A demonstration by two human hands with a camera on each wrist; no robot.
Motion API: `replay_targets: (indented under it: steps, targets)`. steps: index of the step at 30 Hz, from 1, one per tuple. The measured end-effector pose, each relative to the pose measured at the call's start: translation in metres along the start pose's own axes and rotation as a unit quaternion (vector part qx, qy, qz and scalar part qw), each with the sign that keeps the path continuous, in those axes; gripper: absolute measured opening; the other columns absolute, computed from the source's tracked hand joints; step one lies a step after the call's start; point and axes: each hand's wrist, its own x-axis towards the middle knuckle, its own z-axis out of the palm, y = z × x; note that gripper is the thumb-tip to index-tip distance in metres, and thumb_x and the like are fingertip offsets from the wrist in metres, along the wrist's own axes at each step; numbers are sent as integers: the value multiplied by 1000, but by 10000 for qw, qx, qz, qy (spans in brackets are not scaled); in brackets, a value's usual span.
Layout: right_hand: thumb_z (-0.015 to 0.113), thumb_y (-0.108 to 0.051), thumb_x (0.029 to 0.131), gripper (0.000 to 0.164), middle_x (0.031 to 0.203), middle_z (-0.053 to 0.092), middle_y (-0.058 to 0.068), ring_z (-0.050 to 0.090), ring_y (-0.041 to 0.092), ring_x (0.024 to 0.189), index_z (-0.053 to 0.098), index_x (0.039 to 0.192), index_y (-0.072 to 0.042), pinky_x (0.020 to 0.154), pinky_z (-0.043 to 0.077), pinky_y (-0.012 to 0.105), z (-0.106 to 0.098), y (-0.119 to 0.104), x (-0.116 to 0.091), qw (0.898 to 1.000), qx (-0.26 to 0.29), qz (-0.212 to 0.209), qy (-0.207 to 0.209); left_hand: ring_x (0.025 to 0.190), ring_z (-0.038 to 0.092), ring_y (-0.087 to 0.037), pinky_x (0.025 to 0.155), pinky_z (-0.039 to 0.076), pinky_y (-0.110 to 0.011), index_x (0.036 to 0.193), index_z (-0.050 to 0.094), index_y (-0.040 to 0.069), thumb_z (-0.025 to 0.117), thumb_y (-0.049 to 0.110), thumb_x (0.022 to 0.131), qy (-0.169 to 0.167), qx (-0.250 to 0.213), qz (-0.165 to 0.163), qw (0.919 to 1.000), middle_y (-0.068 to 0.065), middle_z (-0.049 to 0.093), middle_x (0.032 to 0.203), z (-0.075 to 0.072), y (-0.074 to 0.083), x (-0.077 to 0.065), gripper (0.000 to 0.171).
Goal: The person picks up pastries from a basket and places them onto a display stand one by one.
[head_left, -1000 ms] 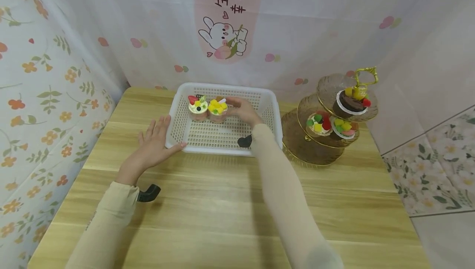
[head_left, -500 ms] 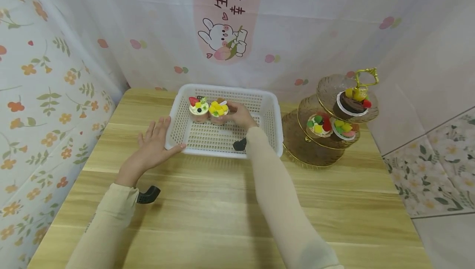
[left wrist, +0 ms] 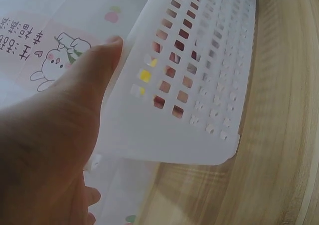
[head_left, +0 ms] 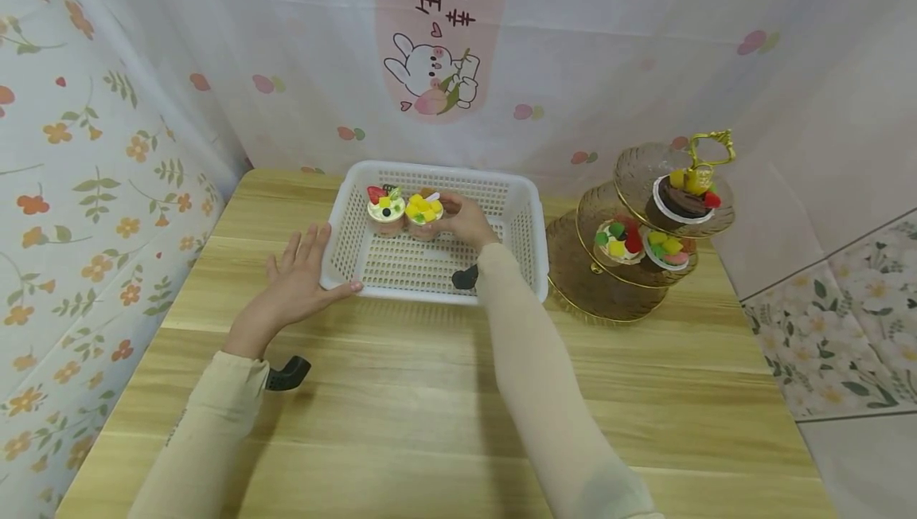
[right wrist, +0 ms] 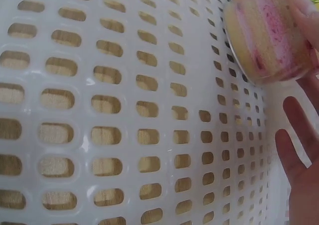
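Observation:
In the head view a white perforated plastic basket (head_left: 415,294) stands on the wooden table. My right hand (head_left: 466,220) reaches into it and grips a dessert cup topped with yellow fruit cubes (head_left: 423,210), thumb and fingers at its right side. The right wrist view shows pink and cream layers through the clear wall of that dessert cup (right wrist: 271,35). Just left of it is a second dessert cup (head_left: 386,210) with a strawberry on top. At the basket's front left corner lies my left hand (head_left: 290,284), fingers spread along the rim, thumb at the front edge.
Right of the basket stands a gold-rimmed tiered stand (head_left: 609,296). A chocolate cupcake (head_left: 677,202) is on its top tier, with a fruit-topped cup (head_left: 618,242) and another fruit cup (head_left: 665,250) one tier lower. A printed curtain (head_left: 595,49) hangs behind the table.
My right hand has shifted slightly left and closed in on the yellow-topped dessert cup. The left hand stays at the basket's corner.

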Motion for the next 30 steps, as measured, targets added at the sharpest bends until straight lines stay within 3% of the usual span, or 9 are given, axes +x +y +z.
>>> replay_targets:
  steps: [8, 15, 25, 30]
  targets:
    - [84, -20, 78, 68, 142, 59, 4, 55, 24, 131, 56, 141, -16, 109, 47, 43, -8, -3, -6, 9992, -228, -99, 315, 152, -11, -50, 108, -5, -81, 160, -7, 13, 55, 71, 87, 36, 46, 6, 10000, -23, -6, 166, 0, 7, 0, 112]
    - [84, -27, 77, 68, 135, 63, 7, 60, 23, 124, 57, 138, -13, 105, 49, 43, -18, -10, -7, 9987, -355, -150, 334, 151, -11, -50, 108, -5, -82, 159, -8, 9, 55, 70, 88, 100, 26, 76, 9999, -23, -7, 166, 3, 10, -2, 113]
    - [87, -37, 74, 64, 125, 68, 6, 61, 22, 118, 64, 128, -12, 98, 53, 43, -38, -51, -16, 9920, -556, -982, 564, 151, -12, -50, 109, -5, -81, 159, -8, 7, 54, 68, 89, 126, -24, 54, 9999, -24, -6, 166, 3, 9, -7, 112]
    - [88, -36, 74, 62, 122, 70, 5, 60, 24, 120, 65, 126, -12, 102, 49, 45, -44, -71, -26, 9860, -575, -1368, 764, 151, -11, -50, 109, -5, -81, 159, -9, 8, 54, 69, 89, 120, -45, 55, 9999, -24, -6, 166, 3, 8, -6, 112]
